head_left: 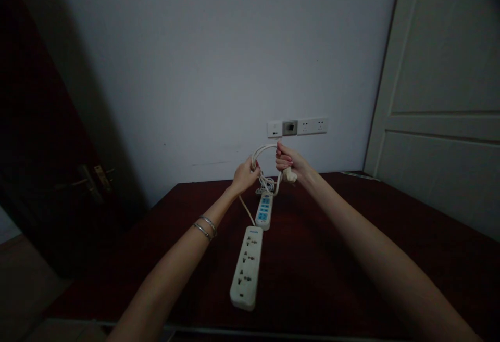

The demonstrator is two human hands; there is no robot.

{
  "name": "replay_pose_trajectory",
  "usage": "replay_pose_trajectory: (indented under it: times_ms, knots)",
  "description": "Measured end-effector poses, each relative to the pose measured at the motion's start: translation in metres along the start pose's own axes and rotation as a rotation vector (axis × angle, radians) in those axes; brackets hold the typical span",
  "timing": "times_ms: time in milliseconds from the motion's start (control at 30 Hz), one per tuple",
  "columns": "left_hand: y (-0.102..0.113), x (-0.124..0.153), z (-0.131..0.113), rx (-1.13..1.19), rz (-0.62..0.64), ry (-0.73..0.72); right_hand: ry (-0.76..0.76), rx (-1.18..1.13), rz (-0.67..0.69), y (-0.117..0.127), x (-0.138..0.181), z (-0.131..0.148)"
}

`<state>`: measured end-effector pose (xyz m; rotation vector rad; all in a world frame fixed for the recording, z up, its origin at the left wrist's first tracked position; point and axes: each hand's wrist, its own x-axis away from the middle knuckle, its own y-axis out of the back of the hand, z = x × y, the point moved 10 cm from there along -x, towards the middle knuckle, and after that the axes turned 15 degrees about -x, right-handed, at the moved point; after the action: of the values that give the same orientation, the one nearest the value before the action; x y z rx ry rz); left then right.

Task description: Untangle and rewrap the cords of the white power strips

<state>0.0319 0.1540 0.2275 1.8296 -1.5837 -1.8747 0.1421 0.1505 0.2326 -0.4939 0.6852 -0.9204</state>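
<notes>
Both my arms reach forward over a dark red table [351,258]. My left hand [245,176] is closed around a white cable [263,149] that arcs over to my right hand [288,162], which also grips it. A white plug [289,176] hangs just under my right hand. Below the hands lies a white power strip with blue sockets [264,211]. A larger cream power strip [246,267] lies nearer to me, its cord running up toward my left hand. Two bracelets [205,227] circle my left wrist.
A row of wall sockets [297,127] sits on the pale wall just above the hands. A white door [441,102] stands at the right. A dark door with a metal handle [91,180] is at the left, in shadow.
</notes>
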Motion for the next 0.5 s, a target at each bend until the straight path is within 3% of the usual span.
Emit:
replay_pose_trajectory:
  times_ms: [167, 300, 500]
  knots:
    - [0.006, -0.002, 0.001, 0.154, 0.162, -0.12, -0.083, 0.227, -0.046, 0.015, 0.017, -0.012]
    - [0.016, -0.003, 0.011, 0.322, 0.241, -0.095, -0.125, 0.443, -0.086, 0.026, 0.026, -0.023]
    - [0.013, 0.0, 0.027, 0.348, 0.393, -0.008, -0.335, 0.454, 0.091, 0.013, 0.042, -0.057]
